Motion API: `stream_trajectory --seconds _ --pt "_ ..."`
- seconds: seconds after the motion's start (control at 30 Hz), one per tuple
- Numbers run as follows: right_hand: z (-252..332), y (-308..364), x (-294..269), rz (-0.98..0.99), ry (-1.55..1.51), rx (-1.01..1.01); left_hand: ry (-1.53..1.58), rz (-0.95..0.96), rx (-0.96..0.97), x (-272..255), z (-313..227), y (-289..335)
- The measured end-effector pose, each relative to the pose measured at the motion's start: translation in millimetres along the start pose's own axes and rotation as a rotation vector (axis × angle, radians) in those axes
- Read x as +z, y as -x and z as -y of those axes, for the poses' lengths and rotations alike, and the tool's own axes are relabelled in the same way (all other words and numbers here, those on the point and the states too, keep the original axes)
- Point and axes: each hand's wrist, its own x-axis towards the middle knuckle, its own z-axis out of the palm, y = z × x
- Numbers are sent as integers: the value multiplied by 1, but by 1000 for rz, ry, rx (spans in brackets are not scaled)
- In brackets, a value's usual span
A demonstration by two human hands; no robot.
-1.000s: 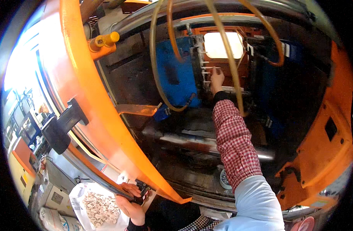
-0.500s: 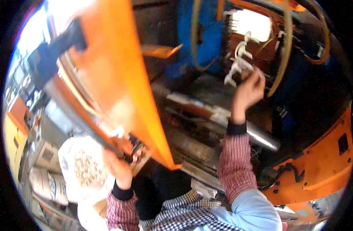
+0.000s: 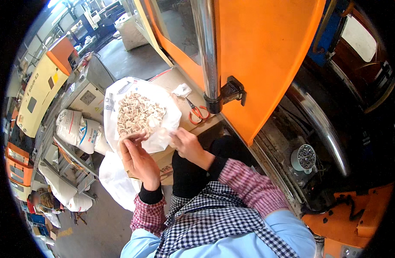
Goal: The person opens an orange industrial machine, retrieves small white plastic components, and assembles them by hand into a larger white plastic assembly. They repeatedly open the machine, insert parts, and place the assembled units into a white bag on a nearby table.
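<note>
A white plastic bag [image 3: 173, 112], spread open in front of me, holds many small off-white plastic parts [image 3: 135, 112]. At its near edge my left hand [image 3: 139, 161] is raised, fingers slightly bent and apart; I make out nothing held in it. My right hand [image 3: 189, 146] is at the bag's near right edge with its fingers drawn together and blurred. Whatever it holds, if anything, does not show. Some whiter parts [image 3: 154, 120] lie on the heap between the hands. Orange-handled cutters [image 3: 198, 115] rest right of the bag, by a crumpled white piece [image 3: 182, 90].
An orange machine door [image 3: 257, 56] with an upright metal handle [image 3: 208, 51] rises close on the right. Beyond it are a shiny bar [image 3: 320, 124] and a cup of metal bits [image 3: 304, 158]. Filled sacks [image 3: 77, 129] and a grey cabinet [image 3: 92, 88] stand left.
My right hand has come out of the machine, where it was at white plastic parts, to the bag. My left hand has left the door's edge. The view has swung left.
</note>
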Motion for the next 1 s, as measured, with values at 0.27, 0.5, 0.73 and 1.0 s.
stream_trajectory --seconds 0.27,0.5,0.73,1.0 --pt "8 7 -19 214 -94 208 -179 307 -149 25 5 37" --pt "51 91 -268 366 543 734 -125 1016 -185 107 18 106" --pt "27 124 -353 59 949 848 -87 1355 -170 167 35 155" --pt "12 134 -356 99 921 883 -165 1452 -175 199 60 170"
